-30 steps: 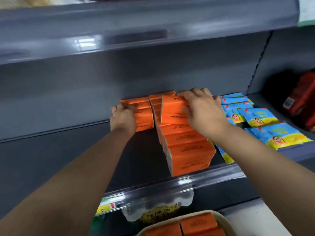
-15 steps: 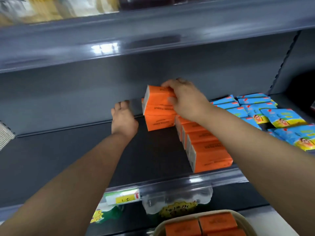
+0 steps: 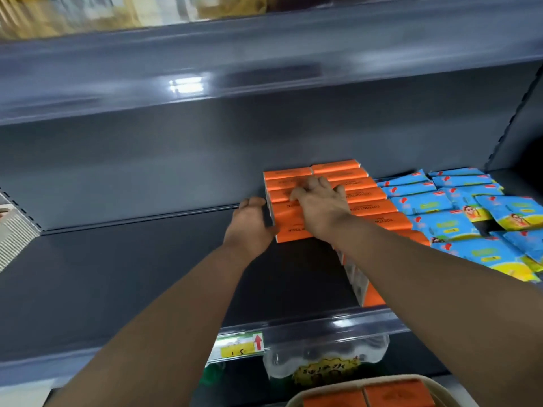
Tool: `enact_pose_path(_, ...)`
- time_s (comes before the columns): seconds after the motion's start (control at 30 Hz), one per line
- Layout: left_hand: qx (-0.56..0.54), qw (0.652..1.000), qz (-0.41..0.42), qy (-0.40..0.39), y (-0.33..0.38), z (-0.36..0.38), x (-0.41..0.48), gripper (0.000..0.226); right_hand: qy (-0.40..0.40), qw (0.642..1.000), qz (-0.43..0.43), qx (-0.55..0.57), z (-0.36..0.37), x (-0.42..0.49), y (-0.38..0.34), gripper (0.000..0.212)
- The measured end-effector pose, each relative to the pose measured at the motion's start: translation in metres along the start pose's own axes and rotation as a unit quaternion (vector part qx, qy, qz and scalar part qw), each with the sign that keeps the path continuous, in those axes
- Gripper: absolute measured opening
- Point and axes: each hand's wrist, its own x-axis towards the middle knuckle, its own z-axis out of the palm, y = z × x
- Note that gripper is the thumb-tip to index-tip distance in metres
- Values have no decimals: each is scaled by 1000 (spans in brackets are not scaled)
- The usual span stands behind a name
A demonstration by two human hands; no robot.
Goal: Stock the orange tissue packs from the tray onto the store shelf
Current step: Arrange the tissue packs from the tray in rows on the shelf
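Step in hand: squaring up stocked block. Orange plastic-wrapped tissue packs point(image 3: 363, 195) stand in two rows at back of dark grey metal store shelf point(image 3: 132, 274). Right hand point(image 3: 321, 205) lies flat on top, fingers spread, pressing down. Left hand point(image 3: 249, 223) flat against block's left side, fingers straight, gripping nothing. Next move, likely: reach down to beige tray point(image 3: 338, 383), where spare orange packs point(image 3: 395, 395) wait; extend shorter left row forward. Blue-and-yellow soft packs point(image 3: 458, 227) just right of block. Yellow price tag point(image 3: 238, 348) on front rail.
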Motion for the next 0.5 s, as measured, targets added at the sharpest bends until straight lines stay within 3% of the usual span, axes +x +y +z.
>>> enact_pose_path(0.3,25,999,10,44,16,17,11,55,-40,995,47,-72,14,9,9,97)
enact_pose_path(0.5,49,996,39,69,23,7,-9,59,-44,996,50,-56,-5,-9,8,96)
